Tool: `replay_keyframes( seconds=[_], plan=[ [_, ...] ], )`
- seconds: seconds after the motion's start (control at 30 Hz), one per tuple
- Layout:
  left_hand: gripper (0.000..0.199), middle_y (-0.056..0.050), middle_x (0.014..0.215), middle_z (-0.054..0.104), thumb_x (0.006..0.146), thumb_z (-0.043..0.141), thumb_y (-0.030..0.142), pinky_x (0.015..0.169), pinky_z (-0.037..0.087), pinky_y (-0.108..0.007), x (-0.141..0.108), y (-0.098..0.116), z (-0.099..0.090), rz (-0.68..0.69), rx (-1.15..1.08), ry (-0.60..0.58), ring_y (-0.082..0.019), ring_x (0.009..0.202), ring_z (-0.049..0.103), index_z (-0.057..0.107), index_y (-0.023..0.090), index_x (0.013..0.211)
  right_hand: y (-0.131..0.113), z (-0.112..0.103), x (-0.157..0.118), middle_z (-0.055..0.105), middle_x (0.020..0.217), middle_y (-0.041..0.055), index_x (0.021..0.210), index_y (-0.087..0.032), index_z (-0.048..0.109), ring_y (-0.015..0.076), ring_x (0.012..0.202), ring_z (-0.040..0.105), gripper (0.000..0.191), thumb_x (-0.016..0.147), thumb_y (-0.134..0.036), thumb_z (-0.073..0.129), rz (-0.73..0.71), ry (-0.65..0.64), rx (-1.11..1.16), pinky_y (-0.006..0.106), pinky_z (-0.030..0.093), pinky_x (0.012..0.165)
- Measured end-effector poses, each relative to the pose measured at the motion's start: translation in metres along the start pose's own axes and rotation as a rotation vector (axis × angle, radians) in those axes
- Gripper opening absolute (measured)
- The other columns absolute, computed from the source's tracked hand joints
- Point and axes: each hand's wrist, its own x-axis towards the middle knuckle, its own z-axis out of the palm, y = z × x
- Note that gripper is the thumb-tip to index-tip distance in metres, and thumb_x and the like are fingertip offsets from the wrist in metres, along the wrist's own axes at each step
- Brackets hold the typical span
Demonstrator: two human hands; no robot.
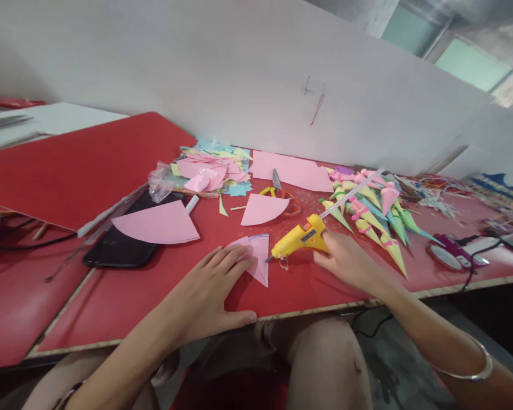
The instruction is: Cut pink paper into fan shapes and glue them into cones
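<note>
My right hand point(346, 259) is wrapped round a yellow hot glue gun point(297, 239), with a long clear glue stick point(353, 192) poking out of its back. The nozzle points left at the edge of a small pink paper piece point(260, 263); whether it touches the paper I cannot tell. Fingers spread, my left hand point(218, 285) lies flat over the left part of that paper, and its thumb rests near the table's front edge. Behind the paper lies a pink fan-shaped piece point(263, 209), and a larger pink fan-shaped piece point(160, 223) lies further left.
Scissors point(293, 204) with orange handles lie behind. A heap of paper scraps point(214, 168) sits at the back, beside a pink sheet point(288, 171). Paper cones point(374, 208) are piled at right. A black tray-like object point(123, 247) and a red board point(89, 165) occupy the left.
</note>
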Motion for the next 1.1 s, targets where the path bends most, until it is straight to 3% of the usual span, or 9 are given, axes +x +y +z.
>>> replay_keyframes(
  seconds=[0.77, 1.1],
  plan=[
    [0.076, -0.012, 0.14, 0.036, 0.069, 0.05, 0.063, 0.103, 0.03, -0.047, -0.001, -0.002, -0.001, 0.002, -0.02, -0.008, -0.031, 0.126, 0.035, 0.04, 0.018, 0.13, -0.002, 0.003, 0.017, 0.061, 0.076, 0.0073, 0.088, -0.014, 0.052, 0.0176, 0.065, 0.055, 0.012, 0.08, -0.019, 0.045, 0.053, 0.067, -0.015, 0.024, 0.028, 0.051],
    [0.076, -0.012, 0.14, 0.036, 0.071, 0.048, 0.062, 0.102, 0.031, -0.048, 0.0, -0.005, 0.0, 0.015, 0.0, -0.01, -0.031, 0.127, 0.034, 0.038, 0.018, 0.131, -0.004, 0.008, 0.023, 0.063, 0.079, 0.0097, 0.091, -0.014, 0.052, 0.0219, 0.071, 0.06, 0.015, 0.082, -0.021, 0.042, 0.082, 0.088, -0.038, 0.026, 0.032, 0.054]
  ],
)
